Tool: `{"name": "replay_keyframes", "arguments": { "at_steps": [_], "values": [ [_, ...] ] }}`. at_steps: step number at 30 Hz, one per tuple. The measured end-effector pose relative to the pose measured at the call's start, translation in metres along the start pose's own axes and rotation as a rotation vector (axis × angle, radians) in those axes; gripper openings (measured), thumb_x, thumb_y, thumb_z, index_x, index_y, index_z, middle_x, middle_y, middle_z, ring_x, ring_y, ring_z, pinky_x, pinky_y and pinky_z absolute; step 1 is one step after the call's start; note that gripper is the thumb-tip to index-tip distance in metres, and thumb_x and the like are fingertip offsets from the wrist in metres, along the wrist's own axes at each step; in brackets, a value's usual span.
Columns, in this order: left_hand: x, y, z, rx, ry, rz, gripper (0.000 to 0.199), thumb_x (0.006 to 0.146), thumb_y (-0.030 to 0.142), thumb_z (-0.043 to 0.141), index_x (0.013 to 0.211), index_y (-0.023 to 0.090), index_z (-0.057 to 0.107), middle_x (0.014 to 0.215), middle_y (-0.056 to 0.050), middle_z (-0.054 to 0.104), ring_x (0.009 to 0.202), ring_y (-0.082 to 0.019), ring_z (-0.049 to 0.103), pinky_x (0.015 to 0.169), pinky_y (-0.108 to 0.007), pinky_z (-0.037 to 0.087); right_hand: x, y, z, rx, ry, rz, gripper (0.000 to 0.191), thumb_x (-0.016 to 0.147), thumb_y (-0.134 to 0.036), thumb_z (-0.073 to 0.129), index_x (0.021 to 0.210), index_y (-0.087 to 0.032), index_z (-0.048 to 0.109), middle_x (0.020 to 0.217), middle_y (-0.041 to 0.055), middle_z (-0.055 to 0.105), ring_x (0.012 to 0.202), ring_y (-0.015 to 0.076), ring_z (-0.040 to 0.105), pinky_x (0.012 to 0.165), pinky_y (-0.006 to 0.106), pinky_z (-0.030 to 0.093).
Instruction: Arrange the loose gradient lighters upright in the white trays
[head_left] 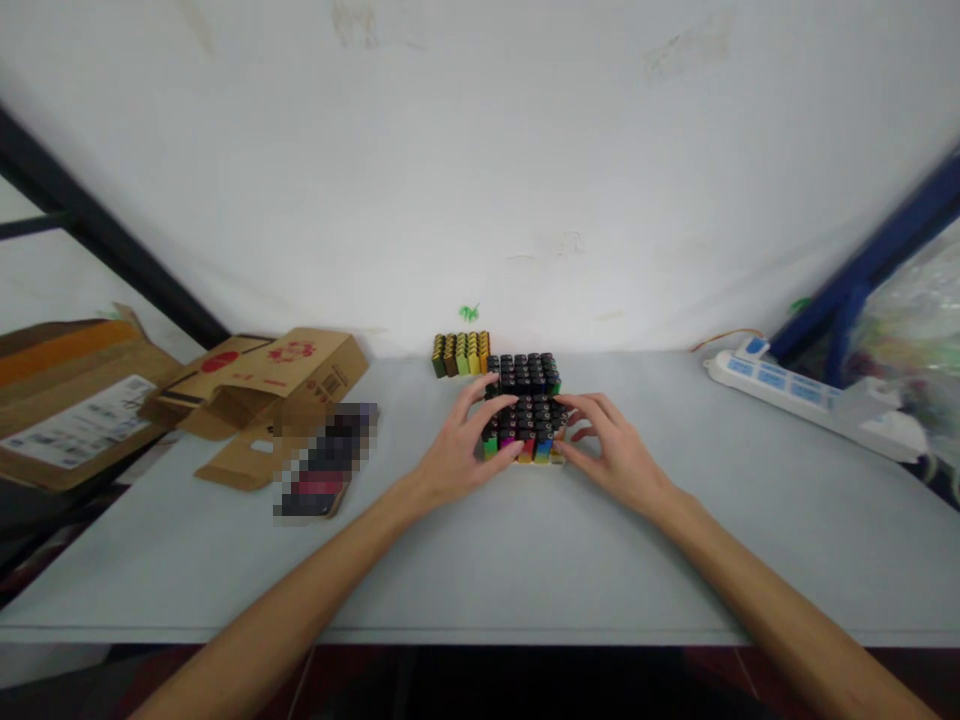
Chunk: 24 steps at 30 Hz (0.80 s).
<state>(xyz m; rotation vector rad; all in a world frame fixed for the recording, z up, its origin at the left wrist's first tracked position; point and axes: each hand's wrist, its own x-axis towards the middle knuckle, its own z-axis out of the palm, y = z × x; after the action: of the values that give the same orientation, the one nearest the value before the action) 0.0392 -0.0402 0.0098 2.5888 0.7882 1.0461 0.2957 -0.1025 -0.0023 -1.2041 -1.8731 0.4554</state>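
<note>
Rows of upright lighters with black tops (527,372) stand close together on the table, the front ones with green, pink, red and blue bodies. My left hand (463,448) touches the left side and front of the front group, its fingers curved round the edge. At the right side of the same group is my right hand (611,450), with thumb and fingertips against the lighters. Both hands hold the front block between them. Behind and to the left, a smaller block of lighters with gold tops (461,354) stands against the wall.
An opened cardboard box (300,370) and a brown package (75,410) lie at the left. A blurred-out phone-like object (330,460) rests nearer the middle. On the right are a white power strip (810,395) and a clear plastic bag (915,330). The table edge (525,636) runs along the front.
</note>
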Motion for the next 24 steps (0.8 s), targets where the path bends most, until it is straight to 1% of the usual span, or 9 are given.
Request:
{"name": "replay_keyframes", "arguments": {
  "at_steps": [3, 5, 8, 10, 13, 15, 17, 20, 24],
  "values": [
    [0.004, 0.002, -0.012, 0.069, 0.077, -0.001, 0.034, 0.1, 0.028, 0.059, 0.133, 0.02, 0.058, 0.152, -0.018, 0.05, 0.139, -0.029, 0.054, 0.117, -0.05, 0.048, -0.001, 0.001, 0.0, -0.012, -0.021, 0.024, 0.051, 0.098, -0.026, 0.064, 0.146, -0.032, 0.049, 0.127, 0.0092, 0.054, 0.106, 0.0238, 0.066, 0.09, 0.047, 0.066],
    [0.006, 0.002, -0.031, 0.175, 0.208, -0.008, 0.021, 0.099, 0.025, 0.059, 0.119, 0.019, 0.065, 0.137, -0.015, 0.061, 0.125, -0.026, 0.063, 0.109, -0.044, 0.053, -0.002, 0.001, 0.0, -0.01, -0.034, 0.024, 0.051, 0.098, -0.026, 0.063, 0.147, -0.032, 0.047, 0.128, 0.0095, 0.054, 0.106, 0.0236, 0.066, 0.091, 0.047, 0.066],
    [-0.003, -0.005, -0.077, 0.402, 0.448, -0.13, 0.01, 0.097, 0.024, 0.059, 0.096, 0.018, 0.067, 0.097, -0.006, 0.071, 0.093, -0.02, 0.068, 0.092, -0.035, 0.055, -0.003, 0.002, 0.0, -0.003, -0.045, 0.022, 0.051, 0.099, -0.026, 0.061, 0.148, -0.031, 0.046, 0.129, 0.0106, 0.053, 0.105, 0.0238, 0.067, 0.092, 0.047, 0.065],
    [-0.024, -0.016, -0.115, 0.561, 0.517, -0.273, 0.013, 0.096, 0.025, 0.057, 0.092, 0.018, 0.066, 0.088, -0.005, 0.07, 0.082, -0.019, 0.066, 0.083, -0.033, 0.054, -0.003, 0.002, 0.001, -0.01, -0.049, 0.032, 0.05, 0.099, -0.027, 0.06, 0.147, -0.03, 0.046, 0.128, 0.011, 0.054, 0.104, 0.0242, 0.068, 0.093, 0.049, 0.065],
    [-0.078, -0.042, -0.171, 0.754, 0.358, -0.43, 0.019, 0.088, 0.028, 0.055, 0.094, 0.019, 0.07, 0.09, -0.004, 0.071, 0.074, -0.019, 0.063, 0.078, -0.032, 0.053, -0.003, 0.0, 0.0, -0.021, -0.062, 0.035, 0.048, 0.101, -0.029, 0.058, 0.147, -0.03, 0.046, 0.126, 0.0108, 0.054, 0.104, 0.0243, 0.068, 0.093, 0.049, 0.064],
    [-0.12, -0.062, -0.201, 0.728, 0.066, -0.494, 0.03, 0.082, 0.03, 0.054, 0.105, 0.023, 0.072, 0.104, -0.005, 0.074, 0.088, -0.022, 0.069, 0.087, -0.034, 0.055, -0.003, -0.002, 0.0, -0.032, -0.068, 0.029, 0.048, 0.101, -0.028, 0.057, 0.147, -0.03, 0.045, 0.124, 0.0103, 0.055, 0.102, 0.0235, 0.068, 0.092, 0.048, 0.064],
    [-0.157, -0.078, -0.22, 0.7, -0.061, -0.524, 0.033, 0.078, 0.034, 0.053, 0.103, 0.027, 0.073, 0.113, -0.005, 0.076, 0.105, -0.027, 0.071, 0.099, -0.039, 0.055, -0.002, -0.004, -0.001, -0.042, -0.072, 0.031, 0.047, 0.101, -0.026, 0.057, 0.146, -0.029, 0.046, 0.123, 0.0098, 0.055, 0.099, 0.0223, 0.069, 0.091, 0.047, 0.064],
    [-0.191, -0.091, -0.23, 0.685, -0.074, -0.606, 0.031, 0.076, 0.042, 0.055, 0.098, 0.031, 0.074, 0.109, -0.002, 0.079, 0.106, -0.028, 0.072, 0.102, -0.04, 0.055, -0.002, -0.006, 0.0, -0.049, -0.073, 0.045, 0.046, 0.101, -0.026, 0.056, 0.146, -0.027, 0.046, 0.122, 0.0098, 0.056, 0.095, 0.021, 0.07, 0.088, 0.045, 0.065],
    [-0.195, -0.093, -0.226, 0.654, -0.103, -0.654, 0.031, 0.086, 0.048, 0.051, 0.098, 0.03, 0.073, 0.112, 0.001, 0.081, 0.104, -0.024, 0.075, 0.096, -0.033, 0.057, -0.002, -0.007, 0.001, -0.058, -0.063, 0.046, 0.046, 0.101, -0.027, 0.056, 0.146, -0.028, 0.046, 0.12, 0.0096, 0.056, 0.092, 0.0211, 0.07, 0.087, 0.045, 0.065]
  ]
}}
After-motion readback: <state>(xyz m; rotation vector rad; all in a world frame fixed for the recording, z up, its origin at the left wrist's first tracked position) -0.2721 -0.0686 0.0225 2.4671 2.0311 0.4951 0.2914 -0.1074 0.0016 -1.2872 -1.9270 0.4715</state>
